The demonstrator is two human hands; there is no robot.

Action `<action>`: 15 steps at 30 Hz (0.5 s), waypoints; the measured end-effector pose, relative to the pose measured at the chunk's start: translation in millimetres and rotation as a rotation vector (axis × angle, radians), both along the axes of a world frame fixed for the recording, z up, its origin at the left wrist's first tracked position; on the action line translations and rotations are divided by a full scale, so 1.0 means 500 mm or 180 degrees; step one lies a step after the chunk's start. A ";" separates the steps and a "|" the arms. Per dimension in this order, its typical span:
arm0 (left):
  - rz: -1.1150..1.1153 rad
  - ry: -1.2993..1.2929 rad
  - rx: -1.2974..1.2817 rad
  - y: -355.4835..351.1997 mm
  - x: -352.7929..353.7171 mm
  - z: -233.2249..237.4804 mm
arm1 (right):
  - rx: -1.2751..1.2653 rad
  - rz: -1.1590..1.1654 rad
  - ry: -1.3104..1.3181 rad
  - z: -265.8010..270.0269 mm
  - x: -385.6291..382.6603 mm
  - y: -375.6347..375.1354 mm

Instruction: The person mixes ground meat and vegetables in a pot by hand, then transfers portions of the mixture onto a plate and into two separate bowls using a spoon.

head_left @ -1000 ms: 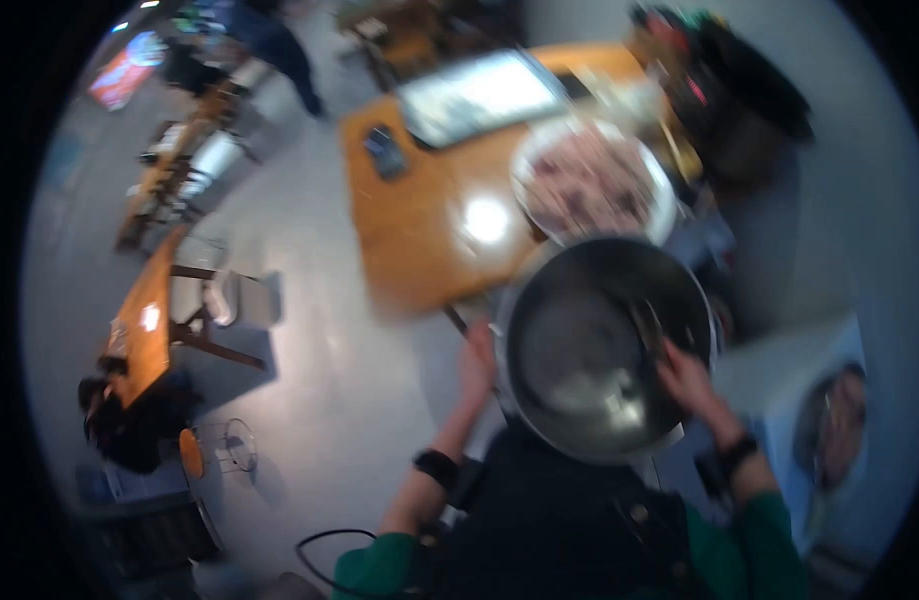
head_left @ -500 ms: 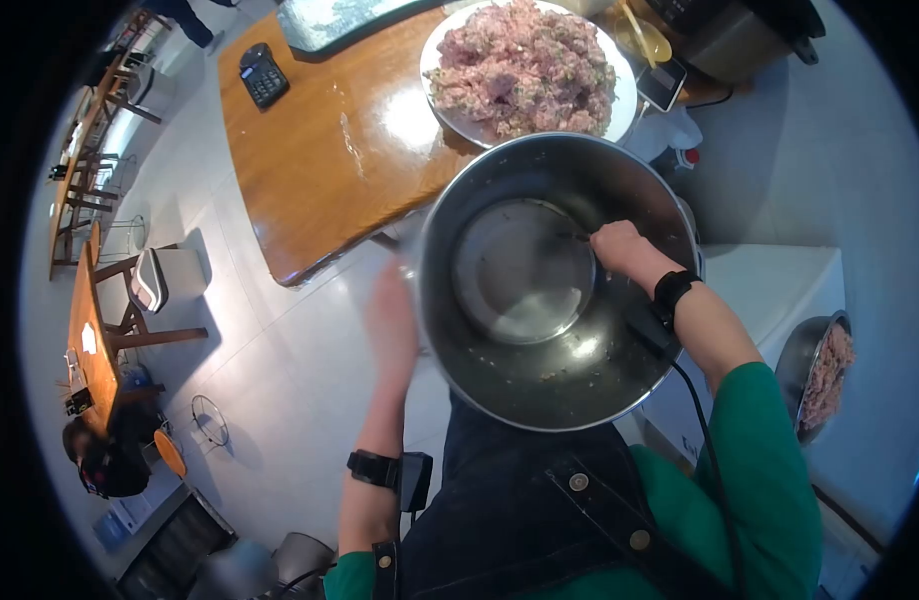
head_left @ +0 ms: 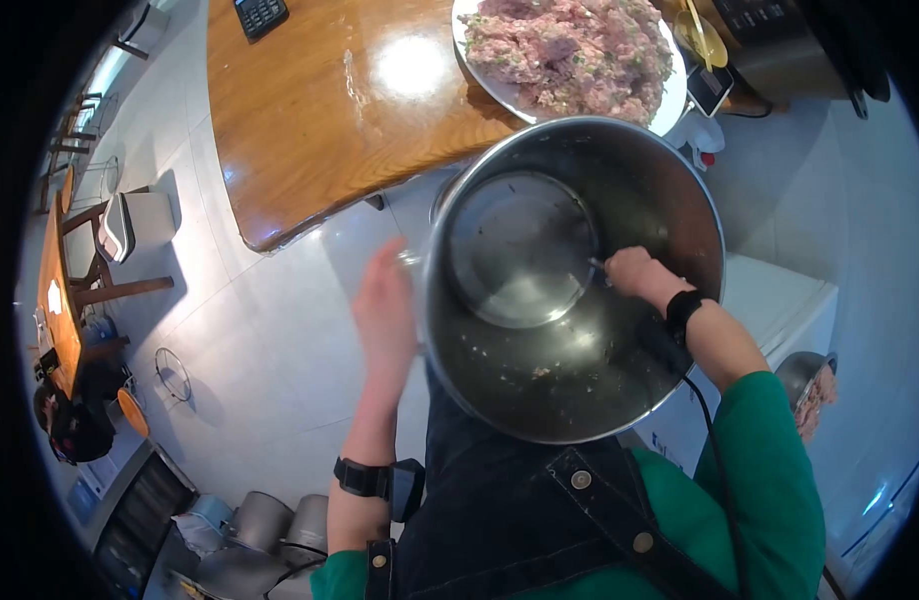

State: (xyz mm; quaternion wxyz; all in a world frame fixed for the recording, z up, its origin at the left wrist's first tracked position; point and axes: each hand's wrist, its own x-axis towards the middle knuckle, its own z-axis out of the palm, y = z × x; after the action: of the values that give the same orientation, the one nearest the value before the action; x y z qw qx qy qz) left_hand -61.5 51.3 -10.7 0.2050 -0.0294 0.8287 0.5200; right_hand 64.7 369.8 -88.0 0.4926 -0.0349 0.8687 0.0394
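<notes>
A large steel pot (head_left: 620, 390) is tilted in front of my body, its mouth facing me, with small bits of food stuck inside. My left hand (head_left: 388, 305) is at the pot's left side, closed on its side handle (head_left: 410, 258). Inside the pot, my right hand (head_left: 640, 273) is closed around a thin metal utensil (head_left: 598, 263), mostly hidden by the fingers. Beyond the rim, a white plate (head_left: 674, 108) heaped with minced meat (head_left: 580, 55) stands on the wooden table (head_left: 310, 130).
A calculator (head_left: 261, 15) lies at the table's far edge. To the right are a dark cooker (head_left: 790, 60), a phone (head_left: 710, 88), a white box-like surface (head_left: 780, 300) and a steel bowl (head_left: 802, 375) with meat. A person (head_left: 78, 425) is at lower left.
The view has shifted, so the table and plate sit higher in the frame. My right hand has moved slightly lower inside the pot. My left hand stays by the handle.
</notes>
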 end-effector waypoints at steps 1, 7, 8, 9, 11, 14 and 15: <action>0.0055 0.0100 0.0049 0.002 0.000 -0.001 | -0.0091 -0.0118 -0.0392 0.034 -0.015 -0.022; 0.0119 0.0110 0.0103 0.002 0.006 0.002 | -0.0102 -0.0274 -0.0315 0.031 -0.039 -0.008; 0.0131 0.0116 0.0126 0.000 0.007 0.001 | -0.0074 -0.0240 0.0015 0.018 -0.037 -0.001; 0.0144 0.0120 0.0123 0.000 0.005 0.000 | -0.0089 0.0052 -0.0051 0.005 -0.034 0.005; 0.0170 0.0037 0.0159 -0.002 0.005 -0.002 | -0.0066 0.0240 -0.0024 -0.027 -0.025 0.002; 0.0159 -0.0065 0.0171 -0.001 0.007 0.005 | 0.0050 0.0572 -0.0072 -0.050 -0.024 -0.010; 0.0165 -0.0089 0.0166 0.000 0.009 0.005 | 0.0146 0.0708 -0.0127 -0.053 -0.025 -0.018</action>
State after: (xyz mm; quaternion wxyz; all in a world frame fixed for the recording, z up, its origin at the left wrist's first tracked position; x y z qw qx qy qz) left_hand -57.2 51.1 -8.2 0.2037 -0.0527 0.8109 0.5461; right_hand 52.4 360.8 -114.7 0.5030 -0.1205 0.8483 0.1129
